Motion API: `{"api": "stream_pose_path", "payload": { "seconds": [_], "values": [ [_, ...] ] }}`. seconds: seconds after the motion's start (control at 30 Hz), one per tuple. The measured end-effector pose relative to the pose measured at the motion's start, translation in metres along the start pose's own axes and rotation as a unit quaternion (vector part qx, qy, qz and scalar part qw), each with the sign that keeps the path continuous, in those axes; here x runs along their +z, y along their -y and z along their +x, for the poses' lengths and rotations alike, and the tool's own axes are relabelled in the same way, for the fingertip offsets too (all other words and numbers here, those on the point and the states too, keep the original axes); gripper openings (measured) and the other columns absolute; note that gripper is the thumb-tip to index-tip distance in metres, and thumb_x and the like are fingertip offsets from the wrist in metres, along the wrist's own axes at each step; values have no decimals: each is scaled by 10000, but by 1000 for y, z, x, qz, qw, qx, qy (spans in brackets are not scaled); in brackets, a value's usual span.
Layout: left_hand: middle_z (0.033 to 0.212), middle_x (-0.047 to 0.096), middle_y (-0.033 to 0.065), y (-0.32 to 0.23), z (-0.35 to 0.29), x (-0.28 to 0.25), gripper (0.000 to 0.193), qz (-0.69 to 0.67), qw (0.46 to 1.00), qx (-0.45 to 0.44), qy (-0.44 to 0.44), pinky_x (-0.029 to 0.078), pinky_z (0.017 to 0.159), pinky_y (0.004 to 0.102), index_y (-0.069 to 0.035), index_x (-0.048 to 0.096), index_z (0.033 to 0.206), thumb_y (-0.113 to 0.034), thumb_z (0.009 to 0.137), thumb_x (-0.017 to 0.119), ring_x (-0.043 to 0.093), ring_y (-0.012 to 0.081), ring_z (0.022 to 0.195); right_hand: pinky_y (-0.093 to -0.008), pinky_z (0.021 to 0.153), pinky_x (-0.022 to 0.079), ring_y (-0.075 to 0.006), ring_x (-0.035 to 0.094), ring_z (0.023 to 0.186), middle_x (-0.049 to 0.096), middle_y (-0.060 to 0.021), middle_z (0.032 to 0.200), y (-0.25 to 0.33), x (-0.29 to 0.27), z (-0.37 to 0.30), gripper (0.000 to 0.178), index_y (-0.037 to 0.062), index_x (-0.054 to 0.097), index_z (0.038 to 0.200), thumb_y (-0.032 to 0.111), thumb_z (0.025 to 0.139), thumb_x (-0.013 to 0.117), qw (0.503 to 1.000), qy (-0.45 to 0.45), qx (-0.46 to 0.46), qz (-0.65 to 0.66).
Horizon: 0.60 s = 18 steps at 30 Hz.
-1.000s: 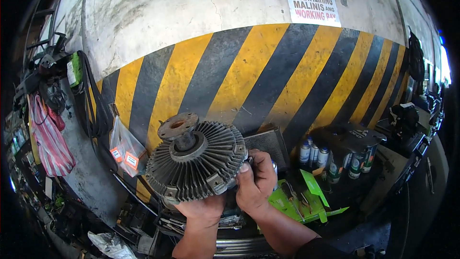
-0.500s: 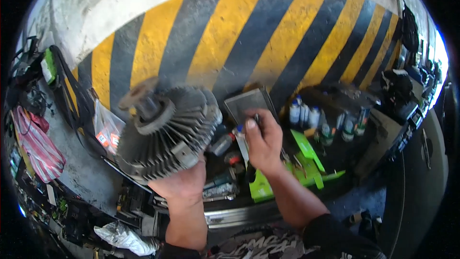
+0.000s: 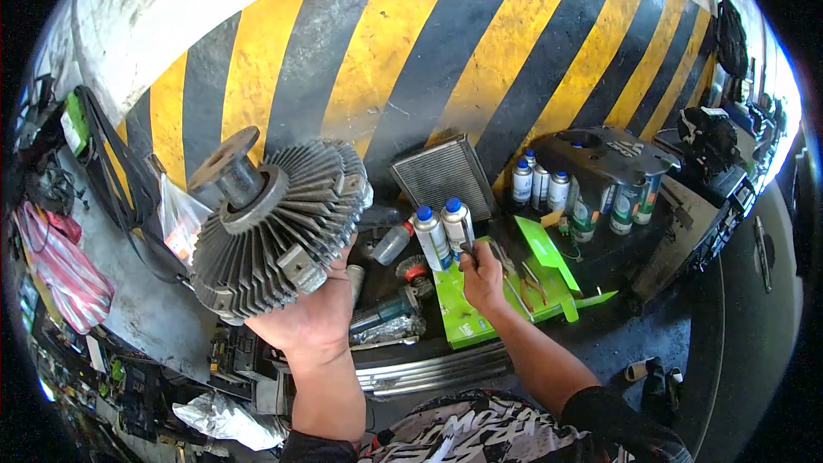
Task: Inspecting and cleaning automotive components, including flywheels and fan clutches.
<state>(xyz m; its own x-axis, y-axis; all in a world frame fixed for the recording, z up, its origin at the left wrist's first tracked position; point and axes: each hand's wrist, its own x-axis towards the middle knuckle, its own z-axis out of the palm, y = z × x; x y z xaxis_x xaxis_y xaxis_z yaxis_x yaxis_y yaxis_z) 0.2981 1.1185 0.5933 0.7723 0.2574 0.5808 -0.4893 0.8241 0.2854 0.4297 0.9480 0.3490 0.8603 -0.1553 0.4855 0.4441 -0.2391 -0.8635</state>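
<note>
A grey metal fan clutch (image 3: 276, 244) with radiating fins and a round flange on its shaft is raised at the left. My left hand (image 3: 309, 319) supports it from below, palm up and fingers hidden behind it. My right hand (image 3: 485, 281) is closed around a slim dark tool (image 3: 467, 255), mostly hidden in the fist, so its kind is unclear. It is apart from the clutch, over a bright green box or sheet (image 3: 464, 324). Two blue-capped spray cans (image 3: 431, 238) stand just beyond this hand.
A finned radiator core (image 3: 442, 175) leans against the striped wall (image 3: 411, 51). More cans (image 3: 539, 184) stand at the right beside a dark cover (image 3: 604, 154). An angle grinder (image 3: 387, 312) and clear bottle (image 3: 393, 244) lie in the middle. Bags (image 3: 69, 266) hang at left.
My right hand has come down and nearer to me, uncovering the two blue-capped cans. The fan clutch has shifted slightly left in my left hand. The view has moved a little.
</note>
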Motion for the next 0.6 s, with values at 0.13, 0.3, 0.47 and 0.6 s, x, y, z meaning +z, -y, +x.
{"api": "stream_pose_path", "payload": {
  "seconds": [0.13,0.3,0.47,0.6],
  "values": [
    [1412,534,170,1,3,-3,663,8,1000,4,-20,443,1055,594,-71,509,1398,-560,949,526,523,393,1282,-398,666,509,-365,660,722,660,-211,862,69,-5,-6,215,13,637,1116,81,913,630,995,21,-85,49],
    [1407,533,183,6,5,0,670,29,1000,12,0,514,988,576,-51,495,1401,-555,960,522,550,405,1252,-386,712,515,-352,642,766,650,-205,926,160,-24,7,309,15,627,1231,74,928,622,975,63,-184,106],
    [1406,532,188,8,4,2,648,26,999,22,-26,516,996,562,-46,487,1405,-520,964,528,549,406,1252,-385,699,508,-344,610,757,630,-196,909,181,-25,7,359,12,613,1269,106,924,638,967,68,-208,126],
    [1409,530,187,7,2,-4,620,26,999,14,-35,502,1016,559,-45,487,1405,-483,967,516,542,398,1263,-379,673,500,-335,603,731,615,-188,878,189,-25,8,363,13,610,1273,112,925,638,968,81,-212,107]
  ]
}}
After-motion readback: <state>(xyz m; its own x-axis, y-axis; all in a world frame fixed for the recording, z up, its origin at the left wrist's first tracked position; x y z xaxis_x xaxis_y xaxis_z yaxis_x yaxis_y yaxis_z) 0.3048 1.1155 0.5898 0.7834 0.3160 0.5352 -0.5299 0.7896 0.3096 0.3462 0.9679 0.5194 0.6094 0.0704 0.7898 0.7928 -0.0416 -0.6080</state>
